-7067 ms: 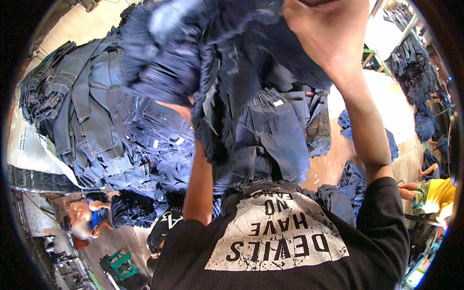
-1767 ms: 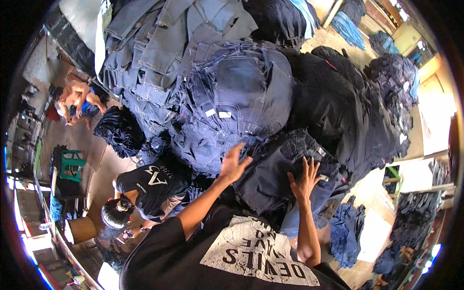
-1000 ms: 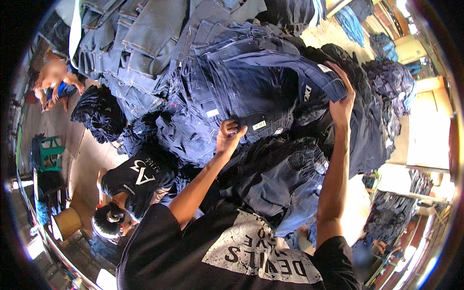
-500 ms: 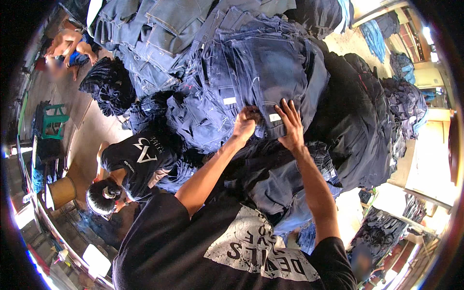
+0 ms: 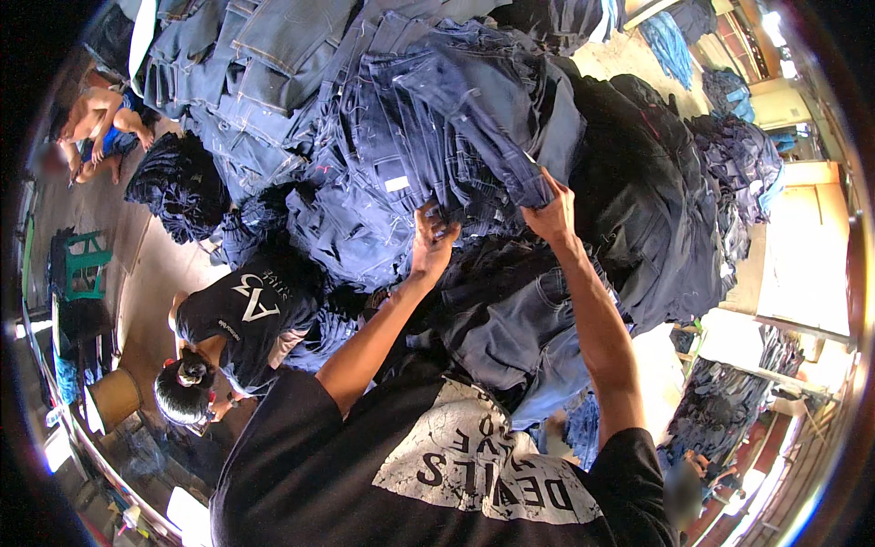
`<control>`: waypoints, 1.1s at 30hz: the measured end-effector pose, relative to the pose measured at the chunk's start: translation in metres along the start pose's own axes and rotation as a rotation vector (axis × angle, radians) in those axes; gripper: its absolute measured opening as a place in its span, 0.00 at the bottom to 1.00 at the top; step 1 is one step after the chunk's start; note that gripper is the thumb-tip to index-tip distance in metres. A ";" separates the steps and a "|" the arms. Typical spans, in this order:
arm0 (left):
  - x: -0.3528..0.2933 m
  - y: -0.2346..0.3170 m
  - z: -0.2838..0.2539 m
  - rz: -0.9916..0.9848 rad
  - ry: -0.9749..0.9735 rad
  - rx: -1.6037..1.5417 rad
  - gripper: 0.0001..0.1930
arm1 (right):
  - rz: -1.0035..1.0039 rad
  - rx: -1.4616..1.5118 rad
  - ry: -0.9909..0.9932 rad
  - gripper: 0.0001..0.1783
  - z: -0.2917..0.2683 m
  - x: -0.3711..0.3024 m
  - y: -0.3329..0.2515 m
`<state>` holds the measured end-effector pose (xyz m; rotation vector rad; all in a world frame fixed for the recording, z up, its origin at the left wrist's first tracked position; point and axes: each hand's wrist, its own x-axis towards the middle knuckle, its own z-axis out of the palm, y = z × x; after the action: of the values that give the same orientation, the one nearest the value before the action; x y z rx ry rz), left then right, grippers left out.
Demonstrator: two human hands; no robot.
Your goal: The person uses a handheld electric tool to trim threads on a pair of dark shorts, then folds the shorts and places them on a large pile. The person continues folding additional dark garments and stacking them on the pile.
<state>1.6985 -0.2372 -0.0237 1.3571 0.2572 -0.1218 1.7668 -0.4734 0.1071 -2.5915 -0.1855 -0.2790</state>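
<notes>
In the head view, a pair of dark blue jeans (image 5: 474, 118) lies on top of a big heap of jeans (image 5: 301, 109), its long axis slanting from upper left down to lower right, with the lower end toward the hands. The left hand (image 5: 431, 244) reaches up with the forearm stretched out and its fingers curled into the denim at the near edge. The right hand (image 5: 550, 211), arm likewise raised, pinches the fabric fold just beside it. A black pile of trousers (image 5: 647, 191) lies to the right. Another person in a black shirt (image 5: 241, 314) bends over at the lower left.
</notes>
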 end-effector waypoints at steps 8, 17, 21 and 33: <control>-0.054 0.088 0.011 0.615 -0.189 0.511 0.63 | 0.138 0.620 0.622 0.17 -0.123 0.027 -0.039; -0.071 0.194 0.082 1.290 -0.384 0.248 0.47 | 0.430 0.795 0.978 0.23 -0.276 -0.142 -0.153; -0.093 0.266 0.119 1.265 -0.870 -0.089 0.31 | 0.074 0.174 1.130 0.19 -0.300 -0.248 -0.161; -0.161 0.242 0.110 0.460 -1.464 -0.219 0.33 | 0.624 1.002 1.223 0.43 -0.316 -0.420 -0.200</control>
<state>1.6121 -0.3038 0.2671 0.7982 -1.2199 -0.6281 1.2720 -0.4980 0.3727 -1.0839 0.7110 -1.0924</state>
